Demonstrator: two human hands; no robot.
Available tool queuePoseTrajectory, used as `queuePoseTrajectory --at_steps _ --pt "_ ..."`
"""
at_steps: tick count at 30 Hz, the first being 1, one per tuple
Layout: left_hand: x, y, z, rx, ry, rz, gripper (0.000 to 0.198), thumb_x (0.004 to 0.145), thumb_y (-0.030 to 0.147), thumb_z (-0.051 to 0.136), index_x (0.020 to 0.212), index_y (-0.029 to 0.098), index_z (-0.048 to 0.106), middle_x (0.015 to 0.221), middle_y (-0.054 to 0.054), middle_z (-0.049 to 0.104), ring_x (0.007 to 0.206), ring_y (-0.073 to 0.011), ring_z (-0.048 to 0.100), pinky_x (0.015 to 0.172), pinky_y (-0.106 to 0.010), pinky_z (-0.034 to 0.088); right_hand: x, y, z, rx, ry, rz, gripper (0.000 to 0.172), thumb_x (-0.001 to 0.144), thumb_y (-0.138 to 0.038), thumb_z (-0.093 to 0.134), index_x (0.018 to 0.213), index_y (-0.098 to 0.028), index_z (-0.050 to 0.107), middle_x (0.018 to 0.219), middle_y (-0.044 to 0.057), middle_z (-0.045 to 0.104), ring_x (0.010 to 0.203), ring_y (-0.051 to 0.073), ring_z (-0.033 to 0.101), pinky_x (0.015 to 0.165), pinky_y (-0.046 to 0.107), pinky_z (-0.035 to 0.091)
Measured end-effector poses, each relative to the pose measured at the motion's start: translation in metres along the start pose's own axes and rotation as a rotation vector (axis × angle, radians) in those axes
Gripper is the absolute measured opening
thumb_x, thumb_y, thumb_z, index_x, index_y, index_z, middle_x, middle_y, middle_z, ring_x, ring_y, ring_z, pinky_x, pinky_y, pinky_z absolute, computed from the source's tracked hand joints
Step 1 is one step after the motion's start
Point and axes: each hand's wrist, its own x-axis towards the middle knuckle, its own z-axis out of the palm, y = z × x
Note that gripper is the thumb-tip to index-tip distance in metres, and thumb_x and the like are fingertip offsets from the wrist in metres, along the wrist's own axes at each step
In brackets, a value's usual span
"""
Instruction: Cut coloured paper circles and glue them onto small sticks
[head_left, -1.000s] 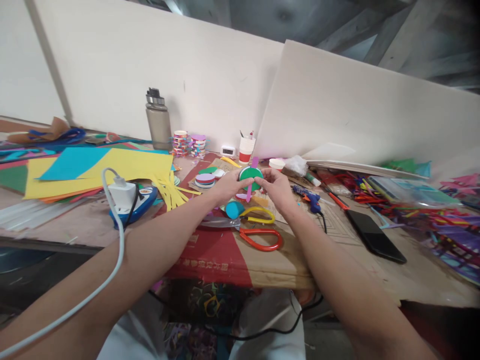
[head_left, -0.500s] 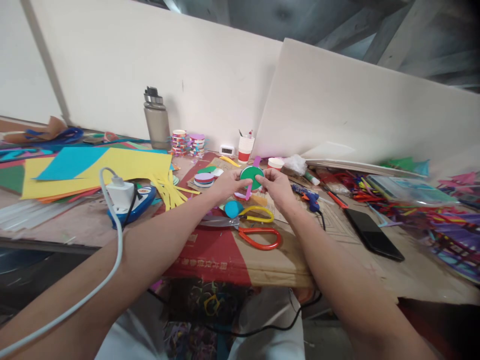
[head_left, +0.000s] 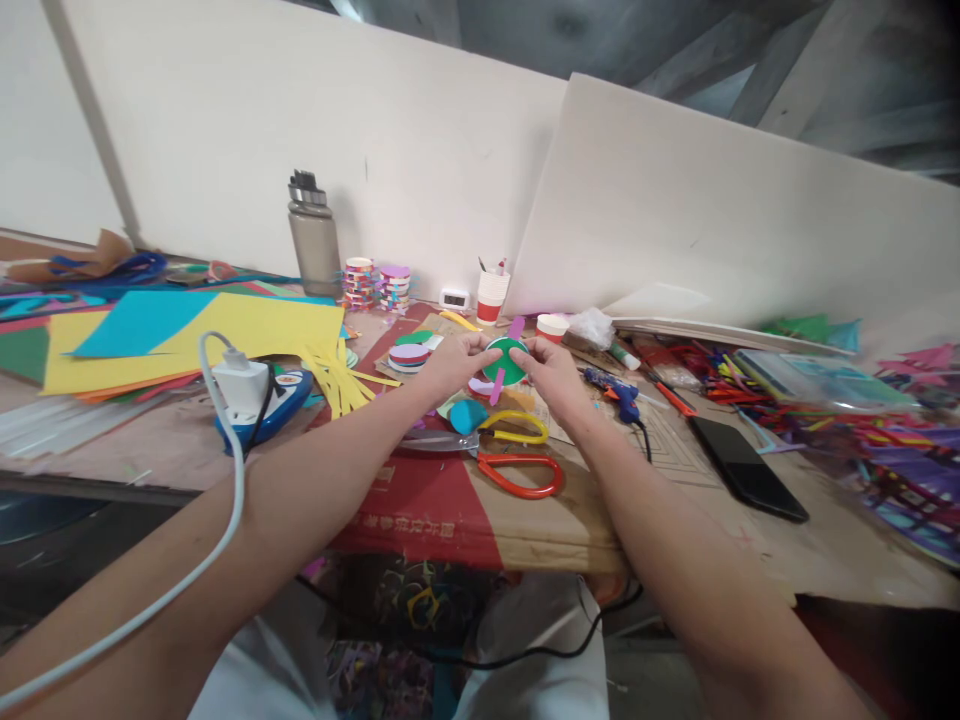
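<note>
- My left hand (head_left: 456, 364) pinches the green disc (head_left: 510, 375) near its ten o'clock edge; a moment ago that thumb lay lower, across the purple strip (head_left: 497, 387).
- My right hand (head_left: 556, 376) grips the disc near two o'clock.
- The strip sticks out at one and seven o'clock, its lower end now showing more.
- Scissors (head_left: 517, 461) lie unmoved at six o'clock, nearer me.

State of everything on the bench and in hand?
Left hand: closed on green disc
Right hand: closed on green disc
Green disc: held
Purple strip: sticking out past disc's edges
Scissors: lying down, blade opening unclear
Bottle: upright, capped
Cup stack: upright
Phone: flat, screen dark
Glue gun: lying down
Clock: display unreadable
</note>
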Motion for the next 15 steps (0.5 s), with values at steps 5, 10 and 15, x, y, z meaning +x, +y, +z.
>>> queuePoseTrajectory --at_steps 5,10,15 --pt "0.0007 -0.0008 0.001 0.007 -0.048 -0.01 0.027 0.072 0.038 0.078 0.077 0.014 0.067 0.068 -0.002 0.068 0.059 -0.0106 0.059 0.056 -0.021 0.046 0.0022 0.0039 -0.0025 -0.06 0.043 -0.029 0.032 0.067 -0.05 0.069 0.067 -0.02 0.058 0.06 -0.003 0.055 0.059 0.013 0.047 0.055 0.026 0.04" --pt "0.0025 -0.0021 -0.0003 -0.046 -0.094 -0.065 0.028 0.068 0.032 0.08 0.084 0.012 0.071 0.074 -0.003 0.07 0.061 -0.011 0.061 0.06 -0.023 0.05 0.0018 0.0026 -0.0026 -0.076 0.032 -0.023 0.033 0.068 -0.053 0.067 0.075 -0.021 0.059 0.067 -0.002 0.058 0.061 0.013 0.048 0.055 0.026 0.04" --pt "0.0033 -0.0018 -0.0032 -0.017 -0.02 -0.061 0.023 0.072 0.028 0.077 0.086 0.011 0.072 0.071 -0.004 0.07 0.057 -0.0106 0.06 0.058 -0.022 0.048 0.0002 0.0051 0.0 -0.118 -0.013 -0.036 0.027 0.069 -0.047 0.065 0.073 -0.021 0.059 0.067 -0.003 0.056 0.064 0.013 0.048 0.06 0.028 0.042"
